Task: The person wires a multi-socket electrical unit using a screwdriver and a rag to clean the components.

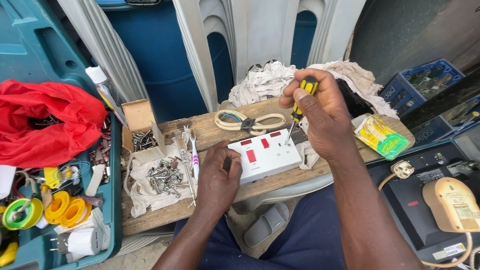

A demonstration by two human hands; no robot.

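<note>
A yellow-green plastic packet (381,137) lies at the plank's right end; a small open cardboard box (140,130) stands left.

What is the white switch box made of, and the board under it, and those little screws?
White switch box: looks like smooth, slightly glossy plastic with red rockers. Board: rough, unpainted wood; grain and worn edges show. Screws: probably metal, grey and shiny, heaped on a cloth.
</note>
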